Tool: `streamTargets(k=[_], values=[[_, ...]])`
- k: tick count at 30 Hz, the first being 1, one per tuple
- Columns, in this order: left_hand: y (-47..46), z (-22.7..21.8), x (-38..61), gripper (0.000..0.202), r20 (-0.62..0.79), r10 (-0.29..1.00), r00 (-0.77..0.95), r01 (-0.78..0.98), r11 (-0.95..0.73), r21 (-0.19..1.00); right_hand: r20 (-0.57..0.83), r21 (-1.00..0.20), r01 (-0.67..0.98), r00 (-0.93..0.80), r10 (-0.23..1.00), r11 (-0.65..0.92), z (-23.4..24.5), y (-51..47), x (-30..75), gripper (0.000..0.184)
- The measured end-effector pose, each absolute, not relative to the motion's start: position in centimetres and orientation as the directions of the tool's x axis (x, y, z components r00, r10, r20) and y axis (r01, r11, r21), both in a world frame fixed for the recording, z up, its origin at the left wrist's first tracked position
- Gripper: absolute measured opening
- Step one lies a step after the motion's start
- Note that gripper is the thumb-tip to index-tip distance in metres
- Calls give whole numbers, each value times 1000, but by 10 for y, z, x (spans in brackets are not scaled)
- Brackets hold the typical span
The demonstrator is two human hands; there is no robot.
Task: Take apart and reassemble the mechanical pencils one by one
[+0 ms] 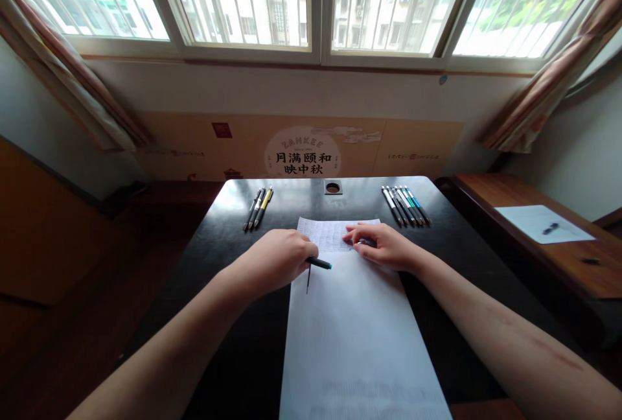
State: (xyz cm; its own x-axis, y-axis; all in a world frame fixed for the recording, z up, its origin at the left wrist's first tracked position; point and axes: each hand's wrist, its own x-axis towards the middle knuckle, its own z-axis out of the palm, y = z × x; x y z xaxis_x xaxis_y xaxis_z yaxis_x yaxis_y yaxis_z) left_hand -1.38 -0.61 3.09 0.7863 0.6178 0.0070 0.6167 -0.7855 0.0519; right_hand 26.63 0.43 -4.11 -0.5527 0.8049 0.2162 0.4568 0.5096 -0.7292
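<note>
My left hand (284, 255) is closed above the paper. From its fingers sticks out a black pen barrel (321, 264) with a teal end, pointing right. A thin dark rod, like a pen refill (308, 280), hangs down from the same fingers. My right hand (381, 245) rests by the right edge of the paper, its fingers bent. Between its thumb and fingers shows a small silver and dark piece (365, 242), mostly hidden. Under both hands lies a long white paper (354, 336), with rows of print at its far end.
Several pens (405, 206) lie side by side at the back right of the black table (218, 316); three pens (258, 208) lie at the back left. A round-holed insert (333, 187) sits at the far edge. A brown side table (539, 203) holds a white sheet (527, 218).
</note>
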Motion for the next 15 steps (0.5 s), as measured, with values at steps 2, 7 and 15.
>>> streamTargets(k=[2,7,15], values=[[-5,31,-14,13,-28,628,778,628,-777,37,217,-726,459,-554,804,512,-41,4,266,12],[-5,31,-15,13,-64,647,759,650,-758,51,208,-736,459,-546,812,497,-41,3,266,15],[-6,32,-16,15,-83,646,759,651,-757,58,218,-731,459,-545,810,506,-42,4,266,14]])
